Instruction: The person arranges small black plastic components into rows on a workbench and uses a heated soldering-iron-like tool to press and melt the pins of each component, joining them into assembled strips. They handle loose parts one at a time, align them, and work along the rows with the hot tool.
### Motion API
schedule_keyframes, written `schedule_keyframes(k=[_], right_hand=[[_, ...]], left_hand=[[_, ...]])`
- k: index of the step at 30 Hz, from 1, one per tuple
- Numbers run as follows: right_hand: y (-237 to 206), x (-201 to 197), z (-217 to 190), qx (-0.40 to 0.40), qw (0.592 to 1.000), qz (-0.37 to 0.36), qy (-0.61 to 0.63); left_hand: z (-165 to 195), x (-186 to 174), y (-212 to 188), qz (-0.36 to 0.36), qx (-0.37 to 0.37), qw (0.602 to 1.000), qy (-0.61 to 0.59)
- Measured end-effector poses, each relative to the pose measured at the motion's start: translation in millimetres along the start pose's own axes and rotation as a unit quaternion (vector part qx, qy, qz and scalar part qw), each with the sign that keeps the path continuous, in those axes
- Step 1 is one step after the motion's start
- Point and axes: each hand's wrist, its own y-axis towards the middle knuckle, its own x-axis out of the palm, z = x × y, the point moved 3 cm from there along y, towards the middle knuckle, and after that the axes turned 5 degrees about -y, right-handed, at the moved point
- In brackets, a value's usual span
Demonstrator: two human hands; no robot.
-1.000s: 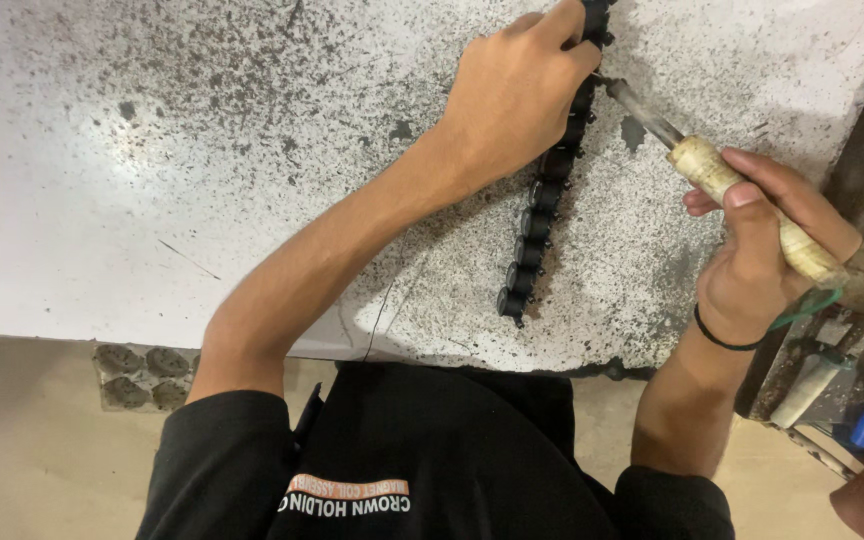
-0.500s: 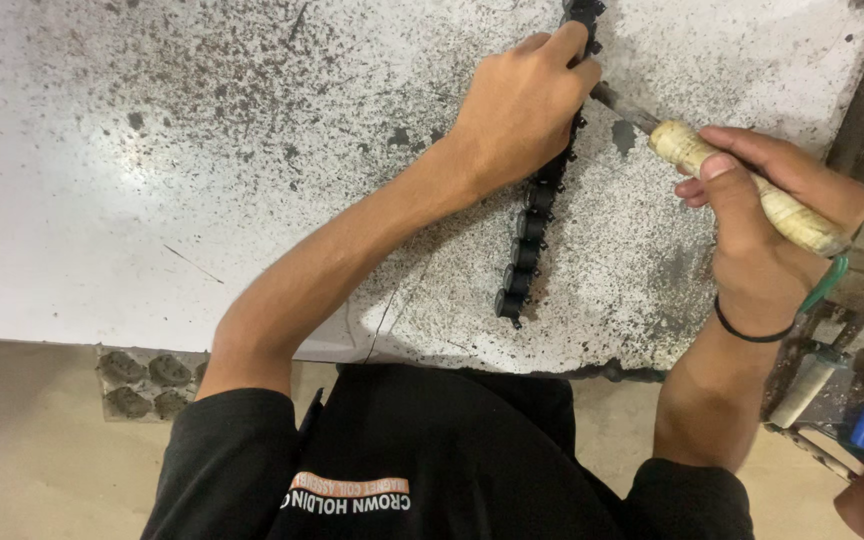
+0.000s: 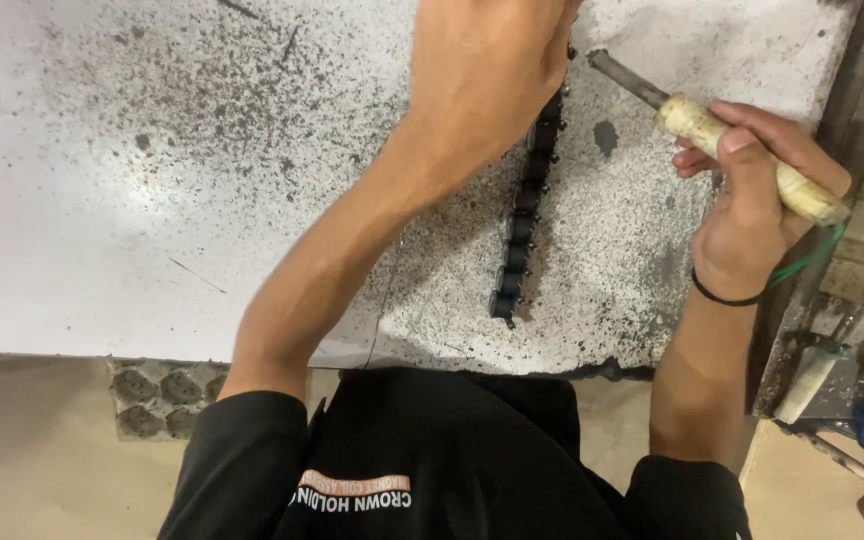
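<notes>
Fingers [image 3: 722, 140] grip soldering iron [image 3: 742, 160], right of black strip [image 3: 522, 230].

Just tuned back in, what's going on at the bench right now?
A person leans over a speckled grey worktop. The left hand presses down on the upper part of a black segmented strip lying on it. The right hand grips a tool with a pale taped handle; its dark metal tip points at the strip near the left hand. Whether it touches is unclear.
</notes>
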Motion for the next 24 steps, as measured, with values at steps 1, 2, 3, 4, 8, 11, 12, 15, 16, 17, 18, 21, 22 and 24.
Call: schedule_keyframes(k=[1,2,3,4,8,11,12,15,16,17,18,21,22,24], right_hand=[[2.0,-2.3,5.2,0.004,1.000,-0.004,-0.002],[4.4,-3.8,9.8,0.008,1.000,-0.009,-0.004],[5.9,-5.7,12.3,0.017,1.000,-0.022,-0.014],[6.4,-4.5,14.9,0.016,0.999,-0.028,-0.014],[8.8,-1.5,14.3,0.008,0.999,-0.042,-0.020],[13.8,2.7,11.4,0.015,0.997,-0.061,-0.050],[12.3,5.2,9.4,0.005,0.998,-0.056,-0.043],[15.8,9.9,1.3,-0.007,0.996,-0.074,-0.052],[16.8,10.7,-2.9,-0.006,0.994,-0.085,-0.067],[18.0,12.1,-7.1,-0.006,0.992,-0.096,-0.083],[20.1,13.5,-11.4,-0.006,0.989,-0.107,-0.105],[25.3,18.5,-23.6,0.005,0.982,-0.125,-0.142],[26.5,20.5,-26.8,0.011,0.980,-0.129,-0.149],[27.5,22.9,-32.7,0.014,0.978,-0.132,-0.163]], left_hand=[[-4.4,9.3,2.3,-0.001,-0.004,1.000,0.004],[-9.2,17.5,-0.2,-0.002,-0.010,1.000,0.008],[-14.1,25.7,-5.5,-0.009,-0.014,1.000,0.007],[-20.0,32.8,-11.8,-0.017,-0.018,1.000,0.006],[-38.1,54.7,-31.3,-0.016,-0.029,0.999,0.003],[-43.1,62.5,-36.7,-0.029,-0.025,0.999,0.009],[-43.8,63.6,-37.2,-0.029,-0.025,0.999,0.012],[-44.3,68.1,-36.3,-0.036,-0.022,0.999,0.019],[-44.2,70.5,-36.0,-0.044,-0.021,0.999,0.021],[-44.1,72.9,-36.3,-0.052,-0.021,0.998,0.024],[-43.5,75.1,-36.8,-0.048,-0.019,0.998,0.023],[-42.2,80.4,-37.4,-0.041,-0.019,0.999,0.021],[-42.0,81.0,-36.8,-0.042,-0.021,0.999,0.020],[-39.9,78.6,-34.2,-0.042,-0.021,0.999,0.007]])
